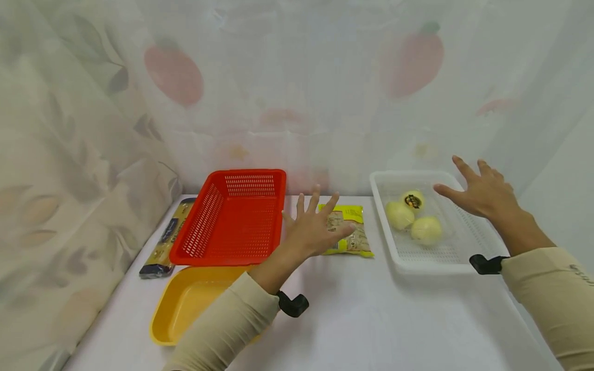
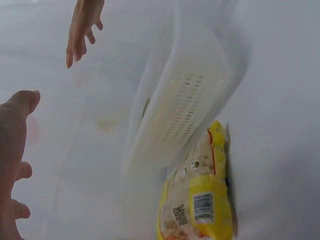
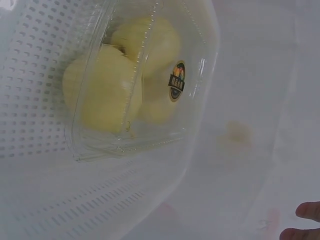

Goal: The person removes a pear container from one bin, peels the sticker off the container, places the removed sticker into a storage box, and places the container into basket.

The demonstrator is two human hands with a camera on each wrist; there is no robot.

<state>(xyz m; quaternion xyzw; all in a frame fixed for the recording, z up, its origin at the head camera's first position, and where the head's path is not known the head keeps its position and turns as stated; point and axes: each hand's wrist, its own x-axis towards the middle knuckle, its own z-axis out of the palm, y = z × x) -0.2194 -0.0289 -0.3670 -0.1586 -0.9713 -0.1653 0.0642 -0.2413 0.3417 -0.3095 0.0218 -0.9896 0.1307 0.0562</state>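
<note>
My left hand point(image 1: 310, 229), fingers spread, hovers over the table and overlaps a yellow-edged plastic food packet point(image 1: 355, 232) in the head view. The packet's barcode side shows in the left wrist view, beside the white basket. At the right, my right hand point(image 1: 487, 193) is held with fingers spread above the far right rim of the white perforated basket point(image 1: 468, 268). Inside that basket lies a clear plastic clamshell box point(image 3: 100, 150) holding pale yellow round fruits point(image 1: 427, 230); one bears a dark oval label. Neither hand holds anything.
A red perforated basket point(image 1: 227, 252) stands at the left behind a yellow basin point(image 1: 171, 309), which my left forearm partly covers. Left of the red basket lies a gold and dark long packet point(image 1: 164, 242). Curtains point(image 1: 297, 93) hang behind and at the left point(image 1: 69, 206).
</note>
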